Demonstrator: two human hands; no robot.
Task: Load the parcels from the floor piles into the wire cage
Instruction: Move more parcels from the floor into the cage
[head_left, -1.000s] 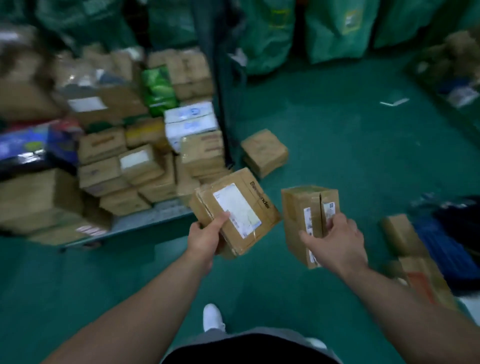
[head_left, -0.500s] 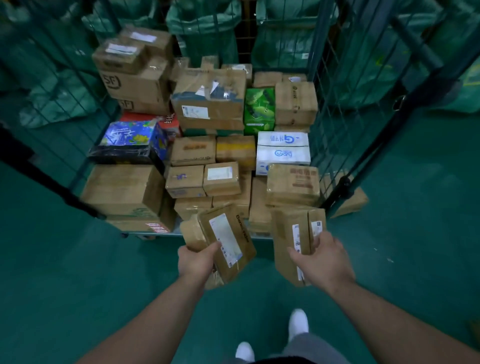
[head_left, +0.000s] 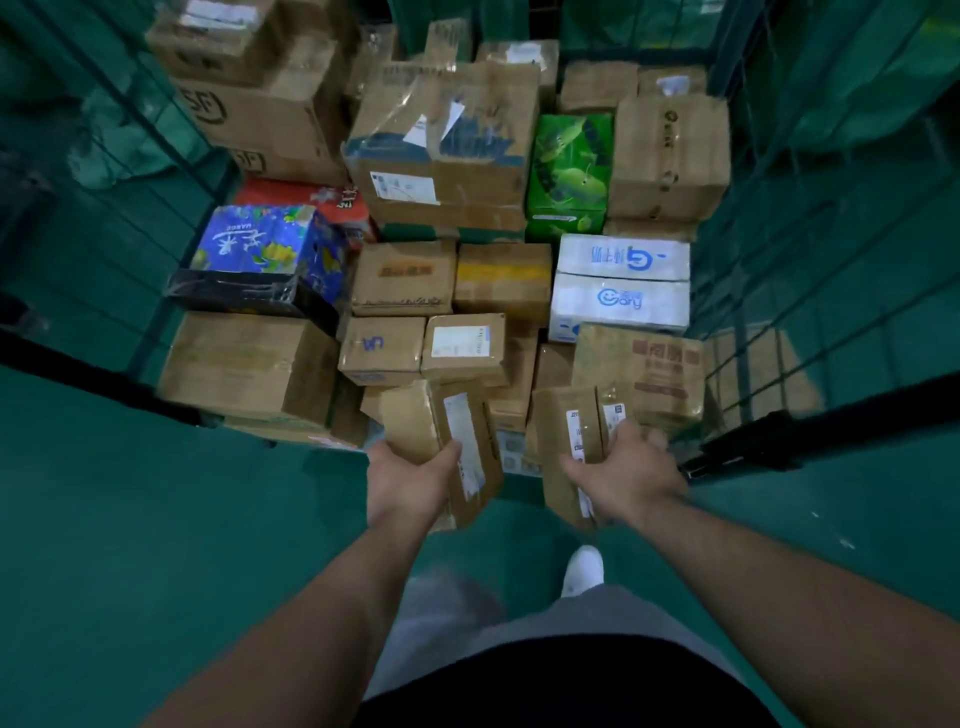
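Observation:
I stand right at the open front of the wire cage (head_left: 810, 291), which is stacked with many parcels. My left hand (head_left: 410, 480) grips a flat brown parcel with a white label (head_left: 457, 441), tilted on edge, at the cage's front edge. My right hand (head_left: 626, 475) grips a second brown box with two small labels (head_left: 571, 441), held upright just in front of the lower parcels on the right. Both parcels are off the floor, side by side.
Inside the cage lie brown cartons, a blue printed box (head_left: 260, 249), a green box (head_left: 569, 171) and two white boxes (head_left: 621, 283). Mesh walls rise left and right. A dark bar (head_left: 810, 441) juts at the right front. Green floor (head_left: 156, 519) lies underfoot, my white shoe (head_left: 584, 569) below.
I have turned from the floor pile and walked up to the cage, so its parcels now fill the view. Both hands still hold their parcels, now carried close to the front stack.

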